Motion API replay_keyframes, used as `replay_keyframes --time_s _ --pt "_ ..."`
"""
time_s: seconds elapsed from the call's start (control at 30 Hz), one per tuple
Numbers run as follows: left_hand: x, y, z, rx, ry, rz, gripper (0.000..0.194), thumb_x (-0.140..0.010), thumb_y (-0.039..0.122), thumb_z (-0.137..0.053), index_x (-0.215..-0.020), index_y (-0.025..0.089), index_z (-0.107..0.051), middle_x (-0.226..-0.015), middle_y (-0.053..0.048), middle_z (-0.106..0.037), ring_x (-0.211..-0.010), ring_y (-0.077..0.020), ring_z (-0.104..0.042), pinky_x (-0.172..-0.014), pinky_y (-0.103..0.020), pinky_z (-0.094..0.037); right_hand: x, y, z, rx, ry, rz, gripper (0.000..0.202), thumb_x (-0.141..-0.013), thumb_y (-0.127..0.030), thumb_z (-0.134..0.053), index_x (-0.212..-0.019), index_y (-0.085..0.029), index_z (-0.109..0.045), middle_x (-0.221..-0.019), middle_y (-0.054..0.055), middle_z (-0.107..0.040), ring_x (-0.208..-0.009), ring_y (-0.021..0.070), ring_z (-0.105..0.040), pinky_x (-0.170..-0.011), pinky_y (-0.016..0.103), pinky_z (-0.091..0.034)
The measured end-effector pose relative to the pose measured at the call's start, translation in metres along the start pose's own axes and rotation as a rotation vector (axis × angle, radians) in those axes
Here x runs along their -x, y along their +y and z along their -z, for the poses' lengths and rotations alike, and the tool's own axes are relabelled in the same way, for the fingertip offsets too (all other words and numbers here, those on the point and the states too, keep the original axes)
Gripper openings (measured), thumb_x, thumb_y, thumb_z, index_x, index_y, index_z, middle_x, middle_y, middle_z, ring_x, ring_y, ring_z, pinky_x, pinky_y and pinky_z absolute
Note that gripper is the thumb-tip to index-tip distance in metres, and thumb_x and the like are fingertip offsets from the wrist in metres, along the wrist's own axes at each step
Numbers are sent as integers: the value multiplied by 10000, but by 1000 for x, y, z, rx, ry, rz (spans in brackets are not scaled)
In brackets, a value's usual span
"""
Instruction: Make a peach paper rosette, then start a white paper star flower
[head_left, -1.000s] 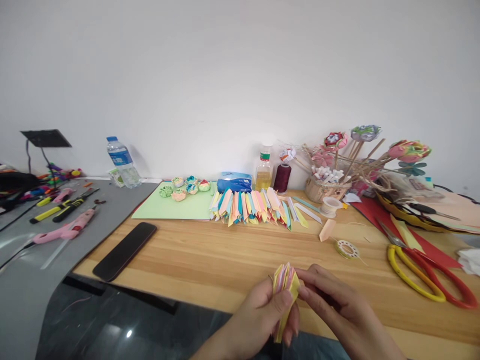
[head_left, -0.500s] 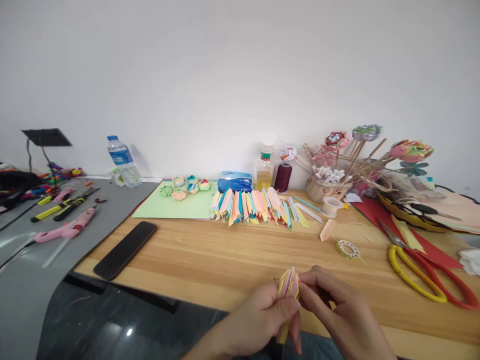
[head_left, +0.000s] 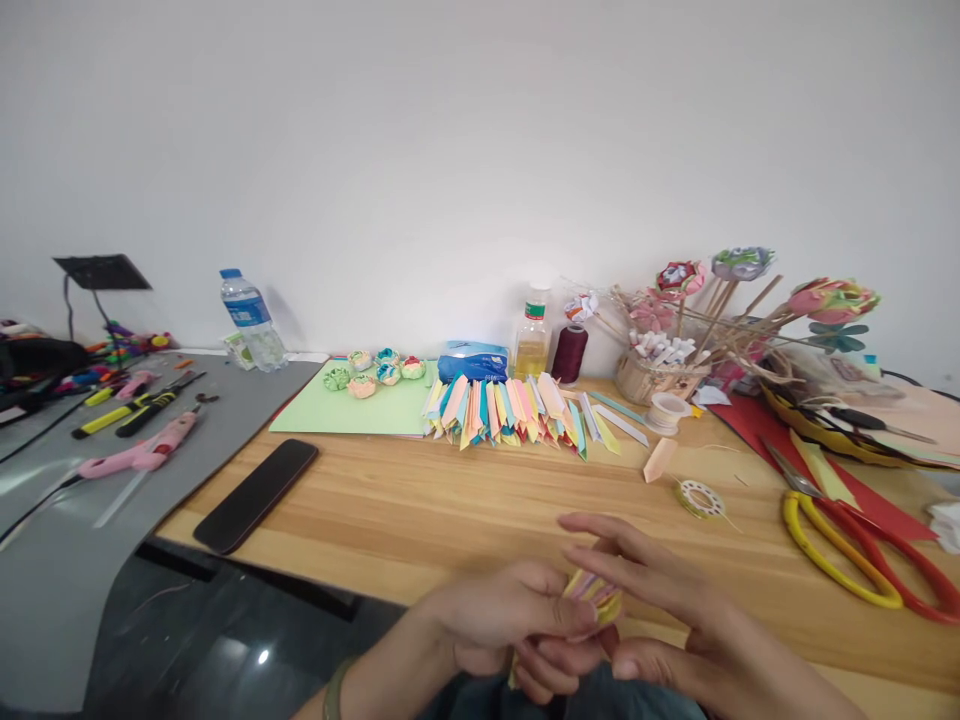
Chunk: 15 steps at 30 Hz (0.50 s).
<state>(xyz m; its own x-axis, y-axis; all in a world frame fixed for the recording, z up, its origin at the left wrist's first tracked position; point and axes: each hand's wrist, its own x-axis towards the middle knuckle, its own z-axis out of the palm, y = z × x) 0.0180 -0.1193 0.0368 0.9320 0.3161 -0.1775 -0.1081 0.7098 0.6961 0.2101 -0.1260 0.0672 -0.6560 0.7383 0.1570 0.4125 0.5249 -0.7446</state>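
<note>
A small bundle of folded paper strips (head_left: pixel 600 594), yellow with pink and lilac, is pinched between the thumb and fingers of my left hand (head_left: pixel 517 620) at the table's front edge. My left fingers hide its lower part. Just to the right, my right hand (head_left: pixel 667 605) has its fingers spread apart around the bundle's right side. Whether a fingertip touches the paper I cannot tell. Beyond the hands, a spool of yellow thread (head_left: pixel 701 498) lies on the table near a single peach folded strip (head_left: pixel 659 461).
Many pastel folded strips (head_left: pixel 502 412) stand in a row before a blue tissue pack (head_left: pixel 472 362). Several paper flowers (head_left: pixel 361 386) sit on green paper (head_left: pixel 330 415). Large scissors (head_left: pixel 862 545) lie right, a phone (head_left: pixel 256 497) left. A glue gun (head_left: pixel 142 455) rests on the grey mat.
My right hand has let go of the bundle's edge and spread its fingers. The left hand has tilted the bundle to the right. The view has shifted slightly.
</note>
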Motion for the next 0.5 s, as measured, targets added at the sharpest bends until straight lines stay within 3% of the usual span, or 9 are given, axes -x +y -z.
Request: replay_keyframes --time_s 0.13,0.27,0.37,0.43,0.5 --pt "3 14 2 -6 -75 145 300 -750 337 -601 -631 159 -390 -473 92 -270 -336 -5 -157 -348 -205 -38 -9 -13 9 18 -159 82 383 -819 -254 -567 -1188 -345 -526 -1112 30 -607 -987 163 -577 -804 235 -485" --pt "4 21 0 -117 -15 135 275 -635 220 -686 -640 157 -418 -474 103 -293 -341 1 -204 -346 -166 -119 -10 -8 2 34 4 174 250 -823 -202 -561 -1050 -279 -630 -984 39 -660 -872 150 -611 -709 217 -505" --pt "5 19 -4 -272 150 28 297 -566 185 -724 -761 159 -500 -573 89 -418 -370 -4 -319 -373 -151 -260 -9 3 -4 34 189 226 182 -816 -197 -566 -957 -255 -666 -865 39 -692 -786 150 -632 -642 217 -521" --pt "6 18 -6 -469 353 -108 314 -625 218 -687 -907 172 -555 -754 40 -549 -496 -39 -457 -487 -188 -390 -8 12 -6 61 309 216 160 -818 -206 -559 -922 -247 -673 -826 40 -695 -763 156 -643 -632 226 -528" --pt "7 17 -6 -782 596 -235 273 -734 257 -596 -997 180 -591 -947 -19 -611 -722 -104 -548 -680 -257 -440 -7 23 -9 129 391 174 155 -828 -214 -538 -899 -240 -673 -828 47 -689 -778 167 -645 -650 245 -530"
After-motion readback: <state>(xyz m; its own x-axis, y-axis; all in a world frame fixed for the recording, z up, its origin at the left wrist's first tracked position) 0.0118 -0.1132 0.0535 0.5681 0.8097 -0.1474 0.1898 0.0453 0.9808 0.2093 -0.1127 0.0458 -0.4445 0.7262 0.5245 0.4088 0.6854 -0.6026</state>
